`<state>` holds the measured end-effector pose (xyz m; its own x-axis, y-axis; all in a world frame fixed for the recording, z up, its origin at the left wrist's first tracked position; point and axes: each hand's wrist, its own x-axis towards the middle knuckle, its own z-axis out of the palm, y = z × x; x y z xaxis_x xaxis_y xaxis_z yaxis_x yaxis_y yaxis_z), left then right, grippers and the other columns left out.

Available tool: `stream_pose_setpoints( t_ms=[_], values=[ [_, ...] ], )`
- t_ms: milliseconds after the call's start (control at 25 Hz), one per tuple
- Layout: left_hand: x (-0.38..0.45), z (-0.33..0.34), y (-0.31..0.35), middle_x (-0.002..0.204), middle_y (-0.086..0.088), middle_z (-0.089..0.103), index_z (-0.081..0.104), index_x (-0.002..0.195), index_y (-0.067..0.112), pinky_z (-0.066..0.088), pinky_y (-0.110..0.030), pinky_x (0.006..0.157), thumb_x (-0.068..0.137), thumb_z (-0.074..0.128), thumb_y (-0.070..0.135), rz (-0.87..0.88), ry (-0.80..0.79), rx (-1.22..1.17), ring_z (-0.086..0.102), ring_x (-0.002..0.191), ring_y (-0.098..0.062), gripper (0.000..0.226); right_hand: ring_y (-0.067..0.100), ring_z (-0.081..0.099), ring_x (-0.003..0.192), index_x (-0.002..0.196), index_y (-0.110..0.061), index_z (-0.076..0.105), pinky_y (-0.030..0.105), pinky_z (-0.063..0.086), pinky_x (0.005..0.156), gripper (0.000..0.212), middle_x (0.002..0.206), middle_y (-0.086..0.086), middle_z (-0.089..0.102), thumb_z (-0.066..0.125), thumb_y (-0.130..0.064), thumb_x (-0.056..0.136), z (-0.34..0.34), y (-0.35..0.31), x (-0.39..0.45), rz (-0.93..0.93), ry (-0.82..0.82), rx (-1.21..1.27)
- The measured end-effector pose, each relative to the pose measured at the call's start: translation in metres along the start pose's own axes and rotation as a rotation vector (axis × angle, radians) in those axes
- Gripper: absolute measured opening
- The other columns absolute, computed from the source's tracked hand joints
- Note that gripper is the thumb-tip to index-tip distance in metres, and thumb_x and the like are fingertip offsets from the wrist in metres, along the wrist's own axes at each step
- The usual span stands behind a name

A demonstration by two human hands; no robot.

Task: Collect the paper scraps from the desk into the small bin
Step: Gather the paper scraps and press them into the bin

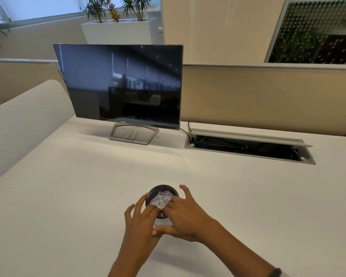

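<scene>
A small black mesh bin (161,190) stands on the white desk (68,196) in front of me. Crumpled white paper scraps (161,199) fill its top and stick out above the rim. My left hand (140,222) is at the bin's near left side, fingers spread, with fingertips against the rim and the paper. My right hand (185,216) is at the near right side, fingers spread, with fingertips on the paper. The two hands overlap in front of the bin and hide its lower part. Neither hand closes around anything.
A dark Dell monitor (124,84) on a grey stand sits at the back of the desk. To its right, an open cable tray (248,147) with its lid raised is sunk into the desk. A beige partition (268,96) runs behind.
</scene>
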<state>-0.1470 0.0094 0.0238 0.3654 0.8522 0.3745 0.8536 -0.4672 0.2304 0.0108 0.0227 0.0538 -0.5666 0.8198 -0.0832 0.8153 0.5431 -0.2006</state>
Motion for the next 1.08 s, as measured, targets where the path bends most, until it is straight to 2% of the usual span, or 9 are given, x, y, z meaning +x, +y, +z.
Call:
stream_pose_setpoints(
  t_ms=[80, 200, 320, 400, 480, 560, 640, 840, 1080],
  values=[
    [0.002, 0.0, -0.001, 0.101, 0.008, 0.071, 0.068, 0.089, 0.022, 0.029, -0.033, 0.087, 0.048, 0.083, 0.01, 0.007, 0.015, -0.03, 0.035, 0.121, -0.017, 0.046, 0.022, 0.04, 0.127, 0.127, -0.018, 0.048, 0.054, 0.007, 0.114, 0.064, 0.135, 0.005, 0.054, 0.03, -0.066, 0.087, 0.0, 0.001, 0.004, 0.024, -0.026, 0.025],
    [-0.003, -0.001, 0.002, 0.112, -0.007, 0.066, 0.07, 0.091, 0.016, 0.047, -0.043, 0.084, 0.055, 0.086, 0.013, -0.061, 0.069, -0.193, 0.042, 0.117, -0.017, 0.039, 0.019, 0.04, 0.119, 0.113, -0.021, 0.06, 0.043, 0.032, 0.1, 0.046, 0.121, 0.002, 0.06, 0.043, -0.056, 0.088, 0.001, 0.002, -0.002, 0.034, 0.092, 0.179],
    [-0.01, -0.004, 0.006, 0.123, -0.004, 0.053, 0.064, 0.105, 0.019, 0.051, -0.029, 0.079, 0.062, 0.084, 0.012, -0.259, 0.161, -0.392, 0.056, 0.105, -0.013, 0.048, 0.011, 0.041, 0.116, 0.105, -0.025, 0.064, 0.029, 0.043, 0.087, 0.036, 0.118, -0.007, 0.058, 0.06, -0.05, 0.08, -0.001, 0.015, -0.011, 0.098, 0.326, 0.363],
    [-0.012, -0.004, 0.007, 0.12, -0.001, 0.051, 0.057, 0.112, 0.025, 0.052, -0.029, 0.081, 0.064, 0.081, 0.006, -0.458, 0.208, -0.599, 0.06, 0.103, -0.015, 0.056, 0.007, 0.044, 0.109, 0.111, -0.028, 0.061, 0.023, 0.045, 0.082, 0.046, 0.117, -0.009, 0.053, 0.072, -0.046, 0.071, -0.002, 0.022, -0.011, 0.227, 0.371, 0.541],
    [-0.008, -0.005, 0.007, 0.115, -0.002, 0.058, 0.056, 0.108, 0.029, 0.054, -0.027, 0.082, 0.065, 0.078, -0.002, -0.601, 0.172, -0.826, 0.062, 0.103, -0.018, 0.058, 0.008, 0.05, 0.104, 0.123, -0.027, 0.053, 0.022, 0.05, 0.078, 0.067, 0.118, -0.006, 0.05, 0.081, -0.038, 0.063, -0.002, 0.025, -0.006, 0.336, 0.3, 0.747],
    [-0.005, -0.007, 0.005, 0.112, -0.005, 0.065, 0.059, 0.105, 0.029, 0.054, -0.013, 0.072, 0.065, 0.076, -0.008, -0.689, 0.135, -0.985, 0.064, 0.101, -0.019, 0.057, 0.011, 0.053, 0.105, 0.13, -0.025, 0.047, 0.021, 0.053, 0.078, 0.083, 0.12, -0.002, 0.051, 0.086, -0.03, 0.057, -0.001, 0.026, 0.001, 0.345, 0.216, 0.841],
    [-0.002, -0.009, 0.002, 0.108, -0.007, 0.068, 0.062, 0.106, 0.021, 0.049, -0.003, 0.063, 0.064, 0.075, -0.01, -0.753, 0.13, -1.03, 0.065, 0.097, -0.014, 0.055, 0.014, 0.054, 0.106, 0.133, -0.021, 0.044, 0.022, 0.055, 0.08, 0.087, 0.121, 0.001, 0.052, 0.086, -0.018, 0.057, -0.001, 0.027, 0.006, 0.324, 0.183, 0.869],
    [0.019, -0.016, -0.008, 0.106, 0.0, 0.069, 0.064, 0.107, 0.02, 0.045, 0.0, 0.06, 0.064, 0.077, -0.006, -0.733, 0.136, -1.044, 0.061, 0.096, 0.0, 0.052, 0.02, 0.057, 0.104, 0.133, -0.014, 0.045, 0.028, 0.057, 0.079, 0.078, 0.123, 0.008, 0.054, 0.077, 0.001, 0.064, -0.008, 0.033, 0.026, 0.339, 0.29, 0.836],
    [0.076, -0.016, -0.033, 0.111, -0.003, 0.066, 0.061, 0.113, 0.019, 0.048, -0.002, 0.064, 0.068, 0.073, -0.004, -0.655, 0.173, -0.994, 0.062, 0.103, -0.012, 0.051, 0.022, 0.056, 0.11, 0.132, -0.013, 0.047, 0.03, 0.056, 0.084, 0.074, 0.128, 0.008, 0.056, 0.078, 0.0, 0.066, -0.031, 0.05, 0.071, 0.374, 0.421, 0.833]
  ],
)
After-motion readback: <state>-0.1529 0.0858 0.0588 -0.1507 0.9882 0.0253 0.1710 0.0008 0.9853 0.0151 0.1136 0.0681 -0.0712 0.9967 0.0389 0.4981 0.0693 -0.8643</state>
